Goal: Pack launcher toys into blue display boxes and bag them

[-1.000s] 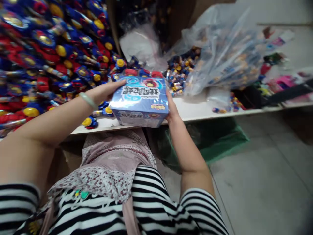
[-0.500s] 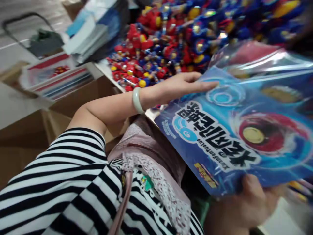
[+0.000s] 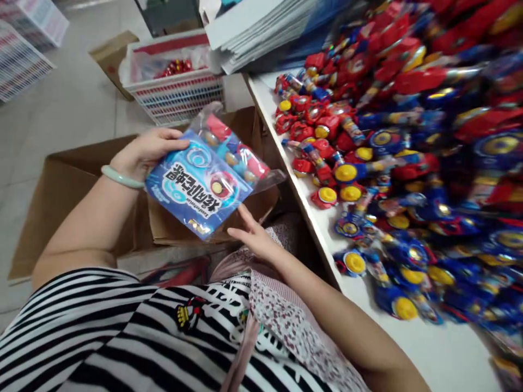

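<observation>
My left hand [image 3: 147,148], with a pale bangle at its wrist, grips the left edge of a spinning-top toy pack [image 3: 192,188]. The pack has a blue printed card and a clear plastic bag with red and blue toy parts inside. It is tilted above an open cardboard box [image 3: 61,190]. My right hand [image 3: 257,239] is by the card's lower right corner, thumb and index finger apart. The index fingertip is at the card's edge; whether it touches cannot be made out.
On the right, a white table [image 3: 322,234] bears a big heap of red and blue toys [image 3: 392,136]. A stack of printed cards [image 3: 261,32] lies at its far end. Beyond the box stands a white basket [image 3: 175,92] with red pieces; more baskets [image 3: 20,60] stand far left.
The toy pack has moved left, away from the toy heap to above the cardboard box. My right hand has loosened from its lower edge. The view has turned left.
</observation>
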`<state>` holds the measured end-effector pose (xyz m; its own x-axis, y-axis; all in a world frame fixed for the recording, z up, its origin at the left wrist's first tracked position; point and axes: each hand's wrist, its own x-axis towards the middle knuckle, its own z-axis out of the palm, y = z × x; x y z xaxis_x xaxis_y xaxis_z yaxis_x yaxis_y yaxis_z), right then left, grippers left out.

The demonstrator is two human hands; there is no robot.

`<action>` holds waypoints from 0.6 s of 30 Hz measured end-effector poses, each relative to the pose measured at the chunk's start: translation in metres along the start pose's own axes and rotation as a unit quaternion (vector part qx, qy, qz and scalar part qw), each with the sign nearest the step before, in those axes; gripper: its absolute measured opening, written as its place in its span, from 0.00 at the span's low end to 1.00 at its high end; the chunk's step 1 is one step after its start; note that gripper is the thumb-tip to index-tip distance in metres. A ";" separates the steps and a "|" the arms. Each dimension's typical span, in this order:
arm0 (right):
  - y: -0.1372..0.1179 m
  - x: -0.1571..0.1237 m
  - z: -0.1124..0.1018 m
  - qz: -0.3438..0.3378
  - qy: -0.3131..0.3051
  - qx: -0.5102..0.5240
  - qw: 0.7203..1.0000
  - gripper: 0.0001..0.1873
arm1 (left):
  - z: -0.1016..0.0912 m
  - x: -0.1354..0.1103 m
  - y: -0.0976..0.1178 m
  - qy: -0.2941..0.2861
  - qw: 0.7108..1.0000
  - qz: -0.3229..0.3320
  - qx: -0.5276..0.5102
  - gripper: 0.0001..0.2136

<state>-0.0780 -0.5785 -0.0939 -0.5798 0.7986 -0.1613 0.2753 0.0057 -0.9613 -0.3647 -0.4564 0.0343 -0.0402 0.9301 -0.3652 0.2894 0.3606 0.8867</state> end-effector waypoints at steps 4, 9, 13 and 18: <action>0.036 0.044 -0.031 0.081 -0.056 -0.137 0.986 0.44 | 0.001 0.102 -0.094 -0.054 0.993 -0.103 0.017 0.18; 0.038 0.003 -0.116 0.006 -0.002 -0.495 0.869 0.23 | 0.070 0.186 -0.198 -0.161 0.972 -0.090 0.144 0.17; 0.054 -0.023 -0.148 -0.037 0.002 -0.601 0.798 0.18 | 0.137 0.235 -0.262 -0.212 0.957 -0.103 0.170 0.12; 0.079 -0.030 -0.148 0.008 0.001 -0.578 0.816 0.19 | 0.200 0.289 -0.318 -0.271 0.939 -0.112 0.180 0.15</action>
<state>0.0744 -0.5132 -0.1322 -0.5683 0.8049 -0.1705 0.8228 0.5582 -0.1069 -0.2767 -0.3166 -0.4095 0.3260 0.6258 -0.7086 0.6405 0.4051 0.6524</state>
